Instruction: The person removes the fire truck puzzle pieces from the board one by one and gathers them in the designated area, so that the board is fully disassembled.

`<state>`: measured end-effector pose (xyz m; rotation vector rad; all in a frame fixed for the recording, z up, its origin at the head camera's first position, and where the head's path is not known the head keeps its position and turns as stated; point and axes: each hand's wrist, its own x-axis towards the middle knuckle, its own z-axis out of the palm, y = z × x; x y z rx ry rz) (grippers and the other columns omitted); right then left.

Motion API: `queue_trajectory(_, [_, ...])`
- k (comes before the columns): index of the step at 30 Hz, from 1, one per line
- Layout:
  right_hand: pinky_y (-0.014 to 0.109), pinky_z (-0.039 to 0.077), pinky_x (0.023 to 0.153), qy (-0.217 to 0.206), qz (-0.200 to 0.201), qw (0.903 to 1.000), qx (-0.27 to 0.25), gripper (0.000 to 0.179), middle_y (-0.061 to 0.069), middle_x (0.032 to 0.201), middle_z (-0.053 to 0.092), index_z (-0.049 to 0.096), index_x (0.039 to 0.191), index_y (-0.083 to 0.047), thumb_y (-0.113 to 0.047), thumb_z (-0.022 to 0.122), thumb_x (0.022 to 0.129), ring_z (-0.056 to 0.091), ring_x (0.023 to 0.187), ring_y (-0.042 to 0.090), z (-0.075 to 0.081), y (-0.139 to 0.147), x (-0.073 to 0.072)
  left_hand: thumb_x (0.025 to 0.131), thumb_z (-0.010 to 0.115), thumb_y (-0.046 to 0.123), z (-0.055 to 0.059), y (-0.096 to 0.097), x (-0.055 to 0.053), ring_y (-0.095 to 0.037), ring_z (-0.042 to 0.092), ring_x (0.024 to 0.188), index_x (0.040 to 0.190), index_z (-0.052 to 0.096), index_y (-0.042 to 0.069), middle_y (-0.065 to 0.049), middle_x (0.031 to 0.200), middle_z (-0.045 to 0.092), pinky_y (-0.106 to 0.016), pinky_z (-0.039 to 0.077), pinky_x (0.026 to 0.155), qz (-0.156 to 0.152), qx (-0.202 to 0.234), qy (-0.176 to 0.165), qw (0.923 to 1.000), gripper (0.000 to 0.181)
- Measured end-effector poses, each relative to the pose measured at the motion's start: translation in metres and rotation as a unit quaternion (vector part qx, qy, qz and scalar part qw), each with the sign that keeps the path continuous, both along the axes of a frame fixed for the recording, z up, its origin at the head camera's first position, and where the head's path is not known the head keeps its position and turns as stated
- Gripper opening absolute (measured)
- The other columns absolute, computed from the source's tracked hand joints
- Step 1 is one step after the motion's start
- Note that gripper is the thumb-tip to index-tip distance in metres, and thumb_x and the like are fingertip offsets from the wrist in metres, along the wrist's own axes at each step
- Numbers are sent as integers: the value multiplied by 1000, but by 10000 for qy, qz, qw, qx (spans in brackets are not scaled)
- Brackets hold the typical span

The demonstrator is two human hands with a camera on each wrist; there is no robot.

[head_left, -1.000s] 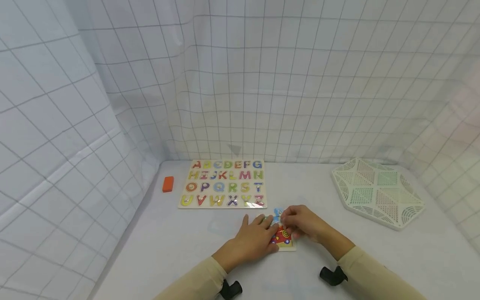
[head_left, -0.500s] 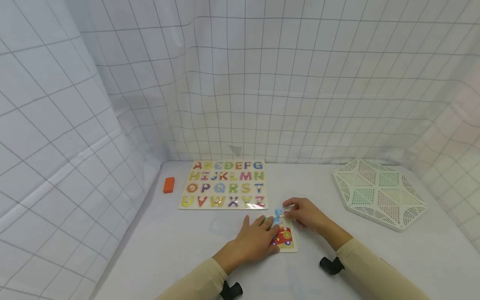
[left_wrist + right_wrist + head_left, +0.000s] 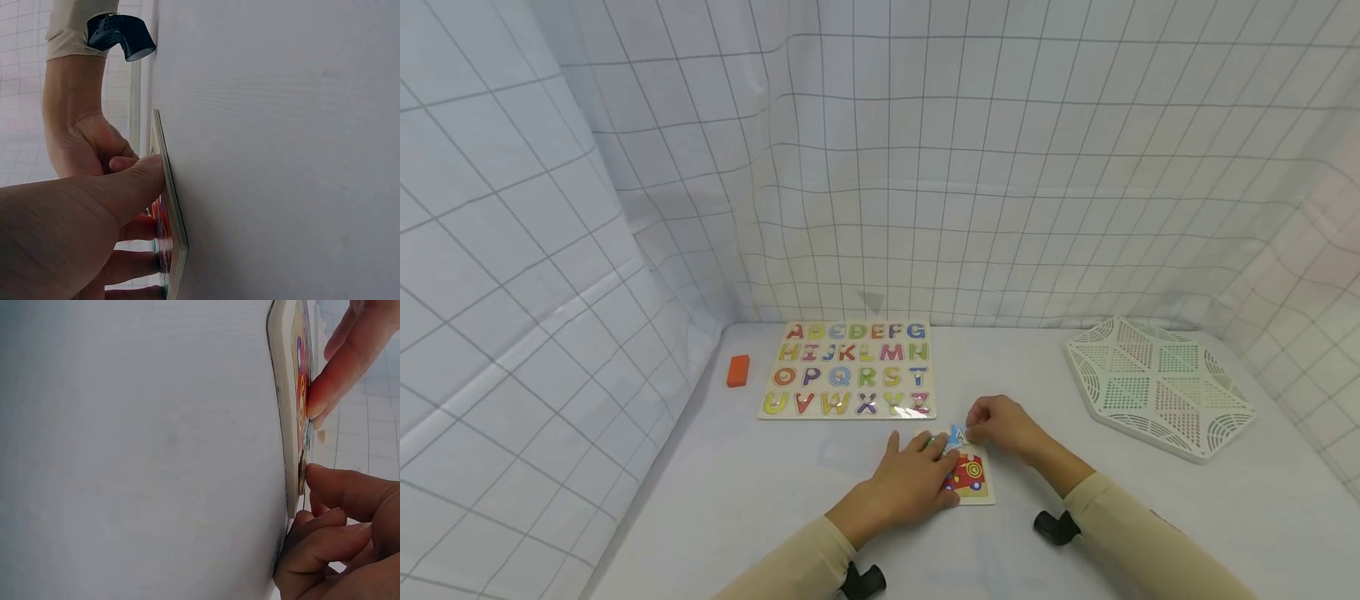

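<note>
A small wooden jigsaw board (image 3: 981,492) with a red car picture lies on the white table. My left hand (image 3: 910,479) rests on its left part, fingers spread, hiding that side. In the left wrist view, the left thumb (image 3: 140,181) lies along the edge of the board. At the far right corner, my right hand (image 3: 1006,428) pinches a blue and white puzzle piece (image 3: 957,437). The right wrist view shows this piece (image 3: 302,475) on the board's surface, slightly raised, with a fingertip against it and the other fingers curled. Part of the piece is hidden by the fingers.
Behind the hands lies an alphabet puzzle board (image 3: 847,369) filled with coloured letters. An orange block (image 3: 738,371) sits to its left. On the right is a white perforated hexagonal tray (image 3: 1161,387). Grid-patterned cloth (image 3: 970,167) hangs around the table's back and sides.
My right hand moved away from the car picture to the board's far right corner. The blue piece, which stuck out beyond the far edge, has shifted nearer onto the board. My left hand stayed put.
</note>
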<state>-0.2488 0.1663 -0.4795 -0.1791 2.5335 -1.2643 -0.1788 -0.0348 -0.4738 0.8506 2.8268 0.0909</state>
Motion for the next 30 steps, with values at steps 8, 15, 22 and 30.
queue_trajectory(8, [32,44,69,45,130,9994,322,16,5,86,58,71,98,-10,-10,77,84,53,82,20,0,-1,0,95,63,57,0,0,-1,-27,37,149,151,51,28,1,161,42,-67,30,114,-21,-64,-36,10000,65])
queue_trajectory(15, [30,45,62,69,-306,9995,-100,12,5,79,59,65,95,-5,-10,73,88,53,73,19,3,5,-3,95,64,57,-1,0,-1,-27,38,148,151,51,28,1,160,43,-67,31,114,-31,-49,14,10000,64])
queue_trajectory(22, [25,49,56,-439,-584,9869,-1441,41,8,79,56,59,138,-3,-11,63,98,51,64,16,11,40,-3,96,63,57,0,0,-1,-27,38,148,151,50,28,0,160,43,-67,31,114,-65,-62,13,10000,64])
queue_trajectory(30, [22,53,61,-798,-538,9783,-1835,47,9,95,67,53,144,2,-15,62,101,59,73,13,14,84,12,96,62,56,0,0,1,-27,37,149,152,50,27,0,161,42,-66,31,115,-85,-88,33,9999,64])
